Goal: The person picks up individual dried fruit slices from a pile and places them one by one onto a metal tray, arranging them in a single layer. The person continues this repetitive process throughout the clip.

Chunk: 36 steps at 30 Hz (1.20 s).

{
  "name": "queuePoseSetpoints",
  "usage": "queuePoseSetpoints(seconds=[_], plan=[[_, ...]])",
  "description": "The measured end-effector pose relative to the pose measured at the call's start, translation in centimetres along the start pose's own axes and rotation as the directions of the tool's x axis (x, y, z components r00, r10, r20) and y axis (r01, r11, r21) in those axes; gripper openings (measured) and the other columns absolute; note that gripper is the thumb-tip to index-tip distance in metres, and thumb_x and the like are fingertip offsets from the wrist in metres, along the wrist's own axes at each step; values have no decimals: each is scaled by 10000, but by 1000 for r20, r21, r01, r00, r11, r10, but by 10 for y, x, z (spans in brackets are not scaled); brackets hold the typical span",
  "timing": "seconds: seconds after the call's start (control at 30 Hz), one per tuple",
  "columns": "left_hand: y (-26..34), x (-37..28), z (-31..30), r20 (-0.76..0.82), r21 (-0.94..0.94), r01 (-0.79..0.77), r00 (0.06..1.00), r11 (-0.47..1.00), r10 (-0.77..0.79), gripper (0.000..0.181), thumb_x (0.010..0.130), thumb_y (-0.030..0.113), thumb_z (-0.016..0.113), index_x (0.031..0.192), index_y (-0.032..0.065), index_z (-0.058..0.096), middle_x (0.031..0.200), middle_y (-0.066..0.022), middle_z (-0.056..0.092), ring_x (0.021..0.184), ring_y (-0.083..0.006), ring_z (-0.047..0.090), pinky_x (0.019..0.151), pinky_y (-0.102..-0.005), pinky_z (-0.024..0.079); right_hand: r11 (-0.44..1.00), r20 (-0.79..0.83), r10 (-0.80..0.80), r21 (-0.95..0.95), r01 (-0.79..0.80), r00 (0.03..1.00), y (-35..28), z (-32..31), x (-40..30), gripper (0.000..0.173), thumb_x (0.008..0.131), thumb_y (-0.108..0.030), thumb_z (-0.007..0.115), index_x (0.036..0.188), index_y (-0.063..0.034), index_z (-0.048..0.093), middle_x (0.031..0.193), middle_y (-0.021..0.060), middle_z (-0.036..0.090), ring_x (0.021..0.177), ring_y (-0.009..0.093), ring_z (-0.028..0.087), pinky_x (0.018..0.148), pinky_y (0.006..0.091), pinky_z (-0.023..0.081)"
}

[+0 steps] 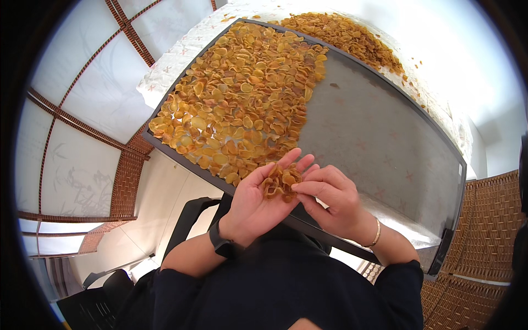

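My left hand [260, 206] is palm up, cupping a small heap of dried amber-brown slices [281, 181]. My right hand [332, 198] reaches in from the right, its thumb and index fingertip close together at the heap's edge. Whether a slice is between them is not plain. Both hands are over the near edge of a grey mesh screen [371, 136] in a dark frame. Flat amber slices [247, 86] cover the left part of this screen, mostly in a dense single layer. On its right part, one small dark fragment [334, 86] lies on the mesh.
Beyond the frame, a loose pile of slices [346, 37] rests on a white patterned tablecloth [173, 66]. Folding screens with woven borders stand at left [82, 144] and right [486, 222]. A black chair [189, 218] is at the lower left.
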State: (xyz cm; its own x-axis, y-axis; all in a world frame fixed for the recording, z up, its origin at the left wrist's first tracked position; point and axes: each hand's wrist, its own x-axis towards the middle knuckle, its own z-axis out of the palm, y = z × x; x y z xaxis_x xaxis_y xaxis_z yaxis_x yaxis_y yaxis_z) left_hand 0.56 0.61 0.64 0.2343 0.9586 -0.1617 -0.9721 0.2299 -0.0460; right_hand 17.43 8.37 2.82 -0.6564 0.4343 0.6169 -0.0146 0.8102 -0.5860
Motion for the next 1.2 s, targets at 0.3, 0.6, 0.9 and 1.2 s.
queuePoseSetpoints(seconds=[0.3,0.6,0.9,1.2], plan=[[-11,3,-4,32,33,50,998,998,-51,509,1061,214,287,1514,6,390,1571,-169,397,1412,-288,426,1207,-431,305,989,9,20,-148,-19,1000,-13,4,4,242,693,-52,824,906,-93,718,835,45,595,739,248,576,634,355,499],[-18,-1,-2,-92,74,41,995,996,-34,497,1062,220,285,1483,-2,427,1576,-171,389,1429,-304,403,1210,-453,295,995,-5,42,-91,-43,999,-21,10,-6,195,707,-40,793,858,-87,678,848,46,602,755,238,612,638,344,517],[14,-55,-17,-124,22,69,990,997,-66,416,1059,245,386,1342,-16,544,1341,-203,578,1236,-333,551,1062,-437,450,920,-100,369,180,-348,924,-1,-11,-2,138,784,55,781,842,-16,678,865,33,644,679,79,550,587,218,444],[20,-84,-14,-188,83,24,982,996,-8,382,1060,267,414,1216,4,643,1153,-160,611,1015,-275,548,881,-364,487,903,49,423,64,-426,905,49,21,-10,93,817,-5,763,856,-31,683,798,58,632,689,157,600,605,278,488]])
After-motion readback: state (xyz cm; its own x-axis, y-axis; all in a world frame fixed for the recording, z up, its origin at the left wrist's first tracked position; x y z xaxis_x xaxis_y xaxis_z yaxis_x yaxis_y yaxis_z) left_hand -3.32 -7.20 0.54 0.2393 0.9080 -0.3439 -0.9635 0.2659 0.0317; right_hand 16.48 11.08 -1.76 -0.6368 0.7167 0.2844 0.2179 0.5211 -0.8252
